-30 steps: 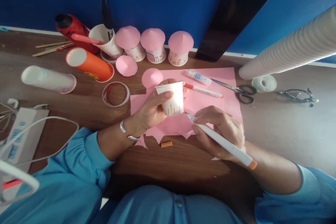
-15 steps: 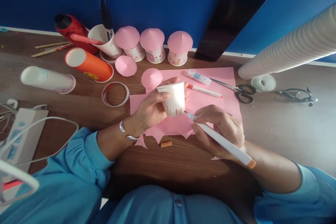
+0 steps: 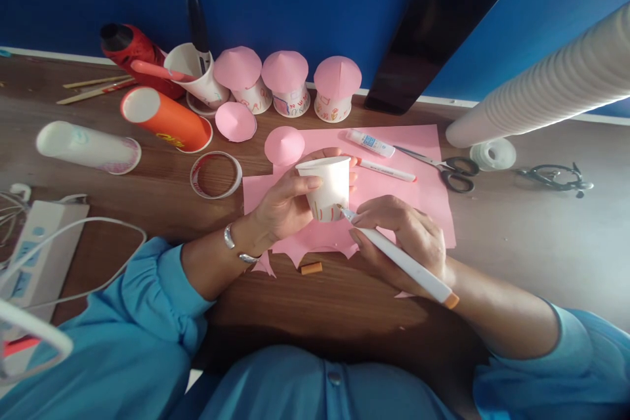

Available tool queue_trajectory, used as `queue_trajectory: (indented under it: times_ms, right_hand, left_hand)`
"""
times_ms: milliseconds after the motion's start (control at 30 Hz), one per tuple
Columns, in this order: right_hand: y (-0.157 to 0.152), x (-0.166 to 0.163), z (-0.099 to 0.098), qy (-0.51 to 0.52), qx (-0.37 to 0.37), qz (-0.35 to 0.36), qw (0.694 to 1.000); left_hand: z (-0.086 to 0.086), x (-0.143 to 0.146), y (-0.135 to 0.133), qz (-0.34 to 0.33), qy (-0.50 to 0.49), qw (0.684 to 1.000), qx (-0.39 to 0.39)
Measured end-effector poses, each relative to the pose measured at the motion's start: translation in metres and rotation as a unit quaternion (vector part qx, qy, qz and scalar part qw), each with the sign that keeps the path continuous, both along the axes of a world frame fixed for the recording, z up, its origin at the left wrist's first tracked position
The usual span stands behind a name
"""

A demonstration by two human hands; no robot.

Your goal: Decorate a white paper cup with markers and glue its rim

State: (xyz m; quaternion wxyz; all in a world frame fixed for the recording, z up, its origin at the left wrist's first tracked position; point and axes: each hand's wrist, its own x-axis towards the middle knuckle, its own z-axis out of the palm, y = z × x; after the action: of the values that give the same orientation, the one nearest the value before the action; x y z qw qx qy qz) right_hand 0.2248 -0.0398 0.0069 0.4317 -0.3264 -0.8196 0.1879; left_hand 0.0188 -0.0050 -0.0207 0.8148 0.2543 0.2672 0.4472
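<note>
My left hand (image 3: pixel 286 203) is wrapped round a white paper cup (image 3: pixel 329 185), thumb in front and fingers behind it. Short coloured strokes run round the lower part of the cup. In my right hand (image 3: pixel 406 236) is a white marker (image 3: pixel 411 264) with an orange end, its tip at the cup's lower right side. An orange marker cap (image 3: pixel 311 268) lies on the table below. Under both hands spreads pink paper (image 3: pixel 428 210) with scalloped cut edges. A pink paper cone (image 3: pixel 284 146) sits just beyond my left hand.
On the paper lie a glue stick (image 3: pixel 371 143), a red-tipped marker (image 3: pixel 388 170) and scissors (image 3: pixel 453 172). Behind stand several cups with pink cone tops (image 3: pixel 285 72). A tape roll (image 3: pixel 215 175) and an orange cup (image 3: pixel 165 119) are left; a tall cup stack (image 3: pixel 541 82) leans right.
My right hand has moved left, bringing the marker tip onto the cup's side. The cup has tilted slightly, so more of its rim shows.
</note>
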Motion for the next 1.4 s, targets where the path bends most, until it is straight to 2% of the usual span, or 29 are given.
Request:
queue_trajectory:
  times_ms: [800,1400]
  right_hand:
    - [-0.0012,-0.0002,0.0022,-0.017,-0.009,0.0,1.0]
    - [-0.0016,0.0016,0.0036,-0.019,-0.022,0.053,0.998]
  left_hand:
    - [0.0001,-0.0005,-0.0006,-0.013,-0.002,1.0,0.005]
    - [0.0006,-0.0024,-0.0015,-0.004,0.009,1.0,0.005]
